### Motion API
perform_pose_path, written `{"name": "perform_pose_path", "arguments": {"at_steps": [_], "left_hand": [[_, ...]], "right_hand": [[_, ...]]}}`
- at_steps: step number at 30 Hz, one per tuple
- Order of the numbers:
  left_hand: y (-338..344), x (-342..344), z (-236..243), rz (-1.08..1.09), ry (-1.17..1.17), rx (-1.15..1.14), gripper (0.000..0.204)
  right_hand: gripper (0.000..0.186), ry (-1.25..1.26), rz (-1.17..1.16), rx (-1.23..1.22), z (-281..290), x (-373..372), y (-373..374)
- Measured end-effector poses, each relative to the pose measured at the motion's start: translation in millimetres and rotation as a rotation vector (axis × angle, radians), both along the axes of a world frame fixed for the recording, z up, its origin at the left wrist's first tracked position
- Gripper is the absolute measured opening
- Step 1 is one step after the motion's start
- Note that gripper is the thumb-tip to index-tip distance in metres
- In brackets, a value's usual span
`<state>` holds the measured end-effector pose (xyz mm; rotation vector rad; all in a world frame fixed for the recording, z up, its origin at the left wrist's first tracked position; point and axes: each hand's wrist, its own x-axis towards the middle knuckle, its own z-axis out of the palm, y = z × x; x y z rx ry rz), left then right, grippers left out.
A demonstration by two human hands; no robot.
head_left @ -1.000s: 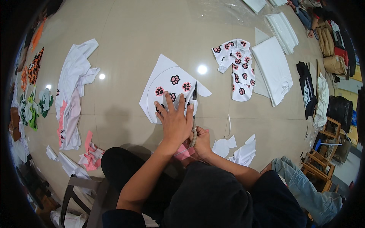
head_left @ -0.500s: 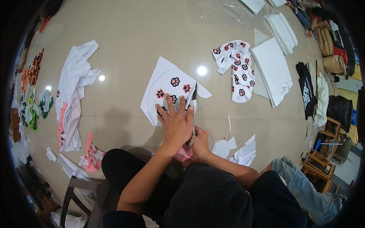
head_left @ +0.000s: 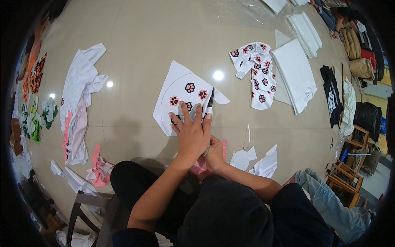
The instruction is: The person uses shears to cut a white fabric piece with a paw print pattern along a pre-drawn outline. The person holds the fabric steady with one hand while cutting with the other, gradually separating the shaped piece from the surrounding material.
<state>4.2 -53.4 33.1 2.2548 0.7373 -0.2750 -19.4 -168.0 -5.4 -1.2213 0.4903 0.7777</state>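
Note:
A white fabric piece [head_left: 169, 88] with black and pink paw prints lies on the floor in front of me, a curved line drawn on it. My left hand [head_left: 193, 133] rests on its lower part, palm down with fingers spread. Close beside it, my right hand [head_left: 215, 154] is wrapped around scissors, whose handles are mostly hidden. The dark scissor blades [head_left: 211, 99] point away from me along the fabric's right side, where a cut flap [head_left: 221, 97] sticks out. Beneath my wrists is a pink fabric piece [head_left: 200, 167], partly covered.
Paw-print fabric [head_left: 262, 88] and folded white fabric [head_left: 294, 76] lie to the right. White and pink fabric [head_left: 80, 103] stretches along the left. Scraps [head_left: 265, 164] lie at near right. A chair [head_left: 86, 206] stands at near left; wooden frames [head_left: 345, 177] are at far right.
My right hand has closed further around the scissor handles, and the blades have come together. The fabric has shifted very slightly. My left hand stays pressed on it.

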Motion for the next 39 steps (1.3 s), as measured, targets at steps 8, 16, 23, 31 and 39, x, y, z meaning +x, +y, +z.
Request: {"name": "perform_pose_path", "arguments": {"at_steps": [8,16,23,31,39], "left_hand": [[0.4,0.1,1.4,-0.005,0.001,-0.001,0.060],[1.2,0.6,1.0,0.002,0.017,-0.029,0.064],[7.8,2.7,-17.6,0.029,-0.027,0.126,0.063],[93.2,25.8,-56.5,-0.122,-0.217,0.405,0.060],[153.4,56.5,-25.2,-0.582,-0.129,0.279,0.102]], "right_hand": [[0.015,0.013,-0.021,0.022,3.6,3.2,5.8],[0.015,0.020,-0.037,0.076,11.6,4.8,12.3],[0.020,0.077,0.090,-0.107,14.5,14.6,-34.1],[0.028,-0.024,0.364,-0.684,31.7,-37.6,-194.9],[0.027,-0.188,0.225,-0.788,30.9,-116.5,-304.6]]}}
